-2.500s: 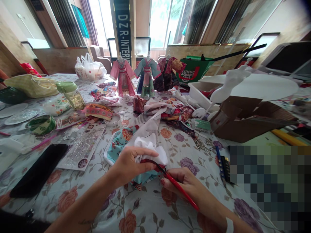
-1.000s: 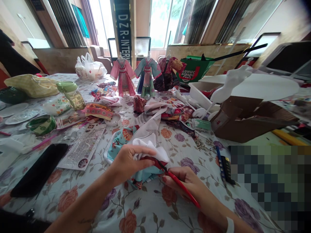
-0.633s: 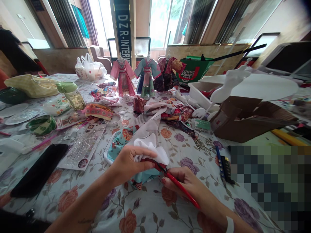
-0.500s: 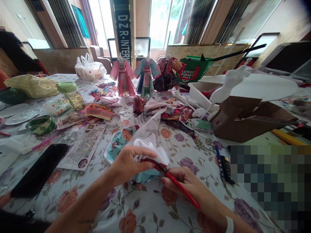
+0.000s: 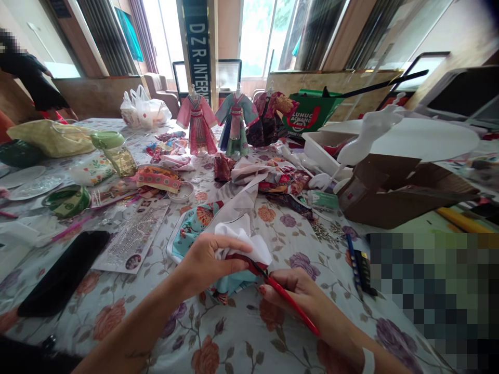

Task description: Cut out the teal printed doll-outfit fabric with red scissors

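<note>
White, red and light blue fabric lies bunched at the middle of the table, a patterned blue part of it spread to the left. My left hand pinches its near edge between thumb and fingers. In my right hand is a red-handled tool with a dark tip, slanting up and left. The tip touches the dark red edge of the fabric beside my left fingertips; whether it is a pair of tweezers or something else is unclear.
A black phone and a sheet of beads lie left. Two dressed doll forms stand at the back. On the right are a cardboard box, a white mannequin form and a blue pencil. A person stands far left.
The person at the far left has shifted and shows more of the body. My hands, the fabric and the red tool look almost unchanged.
</note>
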{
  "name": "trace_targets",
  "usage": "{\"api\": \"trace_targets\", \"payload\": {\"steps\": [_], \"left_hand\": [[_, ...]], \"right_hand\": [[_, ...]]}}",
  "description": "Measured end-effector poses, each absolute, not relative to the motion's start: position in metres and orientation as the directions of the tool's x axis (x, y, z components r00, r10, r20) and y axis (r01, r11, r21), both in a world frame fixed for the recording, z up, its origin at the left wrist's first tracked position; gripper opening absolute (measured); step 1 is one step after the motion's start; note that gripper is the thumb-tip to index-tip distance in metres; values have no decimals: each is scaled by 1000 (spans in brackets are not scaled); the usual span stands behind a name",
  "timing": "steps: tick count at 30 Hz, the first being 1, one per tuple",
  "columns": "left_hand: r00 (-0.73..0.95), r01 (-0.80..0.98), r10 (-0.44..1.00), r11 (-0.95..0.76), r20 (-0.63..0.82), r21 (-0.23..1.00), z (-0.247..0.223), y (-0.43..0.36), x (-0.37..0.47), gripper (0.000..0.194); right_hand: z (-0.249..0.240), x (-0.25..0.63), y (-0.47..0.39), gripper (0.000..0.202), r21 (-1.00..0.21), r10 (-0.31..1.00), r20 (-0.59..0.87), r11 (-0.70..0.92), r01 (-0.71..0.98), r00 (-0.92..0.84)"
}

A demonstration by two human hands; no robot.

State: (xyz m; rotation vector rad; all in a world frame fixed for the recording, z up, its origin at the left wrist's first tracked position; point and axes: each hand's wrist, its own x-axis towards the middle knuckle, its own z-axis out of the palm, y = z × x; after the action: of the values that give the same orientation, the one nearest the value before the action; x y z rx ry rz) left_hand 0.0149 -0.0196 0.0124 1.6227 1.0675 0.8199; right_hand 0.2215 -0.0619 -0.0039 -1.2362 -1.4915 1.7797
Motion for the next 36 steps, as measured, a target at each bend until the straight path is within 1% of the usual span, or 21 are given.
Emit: {"api": "trace_targets", "payload": {"steps": [13, 21, 27, 32, 36], "left_hand": [[384, 270, 923, -96, -16, 958, 13, -18, 13, 24], [365, 257, 931, -93, -7, 962, 14, -21, 16, 24], [373, 307, 927, -75, -47, 949, 13, -21, 17, 25], [369, 310, 928, -63, -59, 949, 14, -22, 17, 26], [366, 304, 929, -60, -58, 951, 14, -23, 18, 26]], "right_hand": [[-2, 219, -62, 41, -945, 830, -326, -281, 164, -453], [0, 219, -63, 36, -925, 814, -377, -350, 146, -442], [-9, 223, -64, 35, -948, 818, -319, -280, 153, -478], [-8, 222, -63, 36, -947, 815, -321, -292, 137, -482], [-3, 219, -63, 41, -944, 829, -330, -293, 152, -452]]}}
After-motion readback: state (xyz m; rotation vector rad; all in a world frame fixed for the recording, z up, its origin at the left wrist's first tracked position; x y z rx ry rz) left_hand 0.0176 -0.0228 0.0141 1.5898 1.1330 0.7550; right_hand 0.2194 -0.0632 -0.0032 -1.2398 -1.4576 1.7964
